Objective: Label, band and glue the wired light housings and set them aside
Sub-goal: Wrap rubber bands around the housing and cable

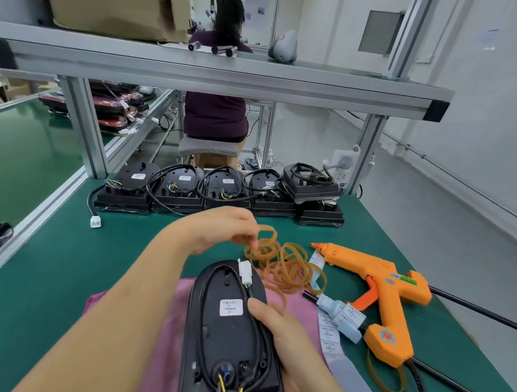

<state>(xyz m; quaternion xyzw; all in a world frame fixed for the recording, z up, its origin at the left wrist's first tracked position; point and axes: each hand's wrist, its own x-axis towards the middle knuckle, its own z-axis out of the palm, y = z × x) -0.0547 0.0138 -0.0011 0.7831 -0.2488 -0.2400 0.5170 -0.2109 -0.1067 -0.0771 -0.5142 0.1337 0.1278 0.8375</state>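
A black light housing (224, 335) lies back-up on a pink cloth (165, 337) in front of me, with a white label on it and its black cable looped on top, ending in a white connector (245, 272). My right hand (283, 334) grips the housing's right edge, thumb pressing the cable. My left hand (227, 227) reaches over the housing and pinches a tan rubber band (266, 232) lifted from the pile of rubber bands (288, 266). An orange glue gun (383, 286) lies to the right. A strip of white labels (330, 334) lies between housing and gun.
A row of several finished black housings (220, 193) with coiled cables stands at the back of the green table (60, 260), one stacked at the right end. A loose white connector (95, 222) lies at the left. A person sits beyond the aluminium frame (223, 75).
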